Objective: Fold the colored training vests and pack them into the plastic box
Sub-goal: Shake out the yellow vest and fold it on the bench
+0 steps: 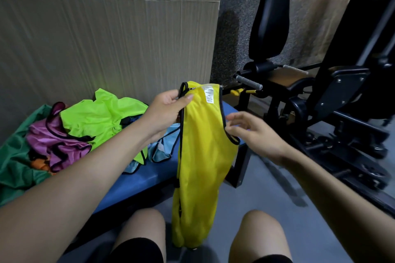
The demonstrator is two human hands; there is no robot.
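A yellow training vest (199, 156) with black trim hangs lengthwise in front of my knees, its white label near the top. My left hand (168, 110) pinches its top left black strap. Just right of the vest's armhole edge hovers my right hand (254, 132), fingers loosely spread and holding nothing. A pile of vests lies on the blue bench (147, 179) to the left: a neon green vest (100, 117), a purple vest (57, 143), a light blue vest (164, 145) and some orange cloth (39, 164). No plastic box is in view.
A green bag or cloth (15, 162) lies under the pile at the far left. Cardboard sheets (106, 34) stand behind the bench. A black gym machine (320, 92) fills the right side. Grey floor lies between the bench and the machine.
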